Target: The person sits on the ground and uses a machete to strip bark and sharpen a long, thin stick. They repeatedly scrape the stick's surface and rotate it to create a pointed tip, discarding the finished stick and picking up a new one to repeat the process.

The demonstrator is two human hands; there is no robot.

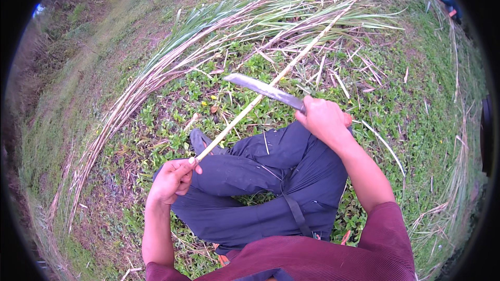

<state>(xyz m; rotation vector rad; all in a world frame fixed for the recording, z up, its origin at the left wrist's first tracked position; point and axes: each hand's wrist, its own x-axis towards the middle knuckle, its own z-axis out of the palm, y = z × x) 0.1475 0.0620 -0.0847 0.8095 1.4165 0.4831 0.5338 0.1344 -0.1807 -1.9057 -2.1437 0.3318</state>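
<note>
Nearest is the maroon sleeve [333,257] and dark trousers [260,187] of someone sitting cross-legged on the grass; the left hand [172,179] pinches the near end of a long pale cane stalk [271,83] between thumb and fingers; the right hand [324,119] is fisted round the handle of a machete [265,90], blade laid across the stalk, which looks stripped bare nearby while its far end stays leafy; beyond lies a pile of leafy stalks [208,36], seemingly untrimmed.

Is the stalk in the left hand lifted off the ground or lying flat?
Lifted: the left hand holds the stalk angled up over the legs, crossing the knife blade.
</note>
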